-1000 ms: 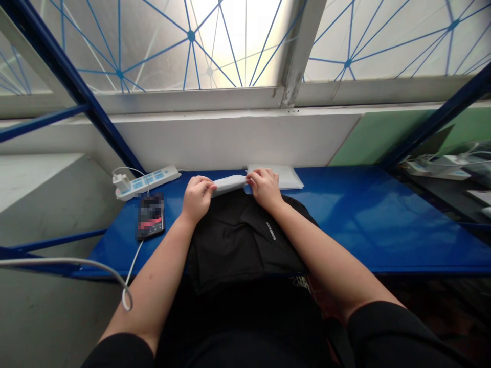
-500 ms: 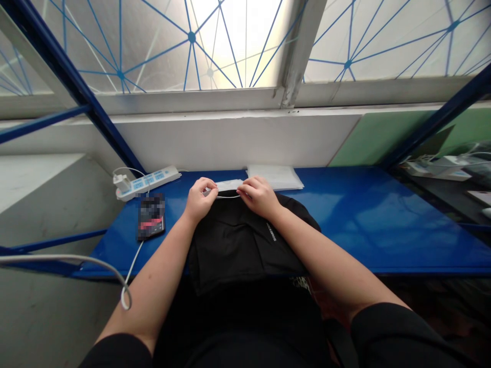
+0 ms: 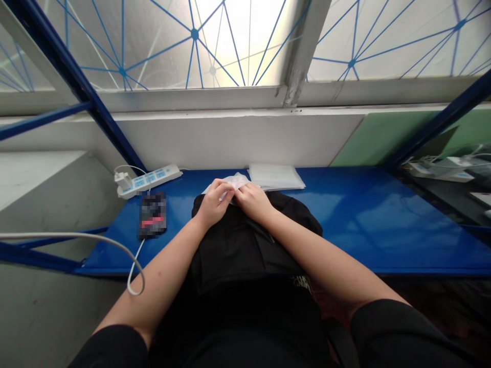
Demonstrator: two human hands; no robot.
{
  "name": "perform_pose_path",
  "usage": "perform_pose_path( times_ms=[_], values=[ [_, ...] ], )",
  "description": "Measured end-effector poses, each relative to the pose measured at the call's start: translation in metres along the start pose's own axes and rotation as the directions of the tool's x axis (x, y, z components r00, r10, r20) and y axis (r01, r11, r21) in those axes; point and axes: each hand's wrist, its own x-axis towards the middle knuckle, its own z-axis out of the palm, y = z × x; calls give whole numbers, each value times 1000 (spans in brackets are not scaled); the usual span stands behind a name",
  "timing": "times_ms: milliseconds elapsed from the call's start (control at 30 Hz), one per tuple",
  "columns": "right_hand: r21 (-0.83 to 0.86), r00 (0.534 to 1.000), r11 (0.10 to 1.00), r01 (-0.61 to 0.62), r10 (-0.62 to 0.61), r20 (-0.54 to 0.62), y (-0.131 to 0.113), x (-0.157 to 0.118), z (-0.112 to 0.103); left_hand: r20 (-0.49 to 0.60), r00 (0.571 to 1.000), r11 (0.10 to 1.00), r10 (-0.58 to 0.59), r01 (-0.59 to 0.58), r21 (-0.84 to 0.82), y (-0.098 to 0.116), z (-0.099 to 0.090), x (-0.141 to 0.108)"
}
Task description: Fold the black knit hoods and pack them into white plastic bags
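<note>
At the back edge of a black folded garment point(image 3: 230, 253), my left hand point(image 3: 215, 204) is closed, its fingers pinched on a thin white plastic bag point(image 3: 238, 180). Close beside it, my right hand point(image 3: 253, 201) has its fingertips bent down into the same bag, which rises crumpled between the hands. The fingertips of the right hand are partly hidden. The garment lies over the table's front edge, under both wrists. Behind the right hand lies a flat stack of white plastic bags point(image 3: 278, 177).
The blue table point(image 3: 368, 220) runs along the wall below a window. At the left are a power strip point(image 3: 153, 180) and a phone point(image 3: 152, 217) with a white cable point(image 3: 115, 244) looping by my left forearm. Blue frame posts point(image 3: 88, 97) slant upward at both sides.
My hands have drawn together, the left one moving right. The white bag's edge, stretched straight between them before, is now bunched up. The loose cable has swung slightly right.
</note>
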Motion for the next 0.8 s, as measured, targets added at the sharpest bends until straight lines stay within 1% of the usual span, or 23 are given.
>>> perform_pose_path(
  times_ms=[67,167,267,400,500,567,600,633,667,700,733,767,800],
  values=[
    [-14,998,999,-34,35,48,4,0,3,41,999,998,33,-35,61,3,-3,-1],
    [-28,995,996,-88,90,40,12,-1,5,106,993,974,57,-78,213,1,-10,-1],
    [39,995,994,-104,104,-4,20,-3,5,162,987,944,-18,-37,329,-14,-15,1],
    [220,995,972,-86,95,-32,25,-7,2,168,975,925,-146,74,374,-35,-21,4],
    [418,992,905,-75,112,-63,27,-9,-5,82,970,910,-229,183,372,-40,-26,4],
    [578,983,815,-49,143,-118,29,-9,-8,-12,959,894,-285,270,357,-41,-30,4],
    [647,971,762,-26,172,-165,30,-9,-10,-60,948,882,-312,313,353,-42,-31,4],
    [700,951,714,5,213,-224,29,-9,-11,-107,935,866,-339,354,353,-43,-32,4],
    [736,918,676,42,265,-295,28,-10,-13,-152,919,847,-364,394,356,-44,-33,5],
    [753,874,652,84,316,-370,27,-11,-14,-193,902,828,-386,431,359,-46,-34,5],
    [754,828,644,129,349,-440,24,-12,-17,-231,885,810,-405,464,359,-48,-35,5],
    [742,793,647,177,353,-497,20,-13,-20,-268,868,794,-419,493,355,-51,-36,5],
    [722,784,656,220,321,-531,16,-15,-25,-303,851,783,-429,517,346,-54,-37,6]
  ],
)
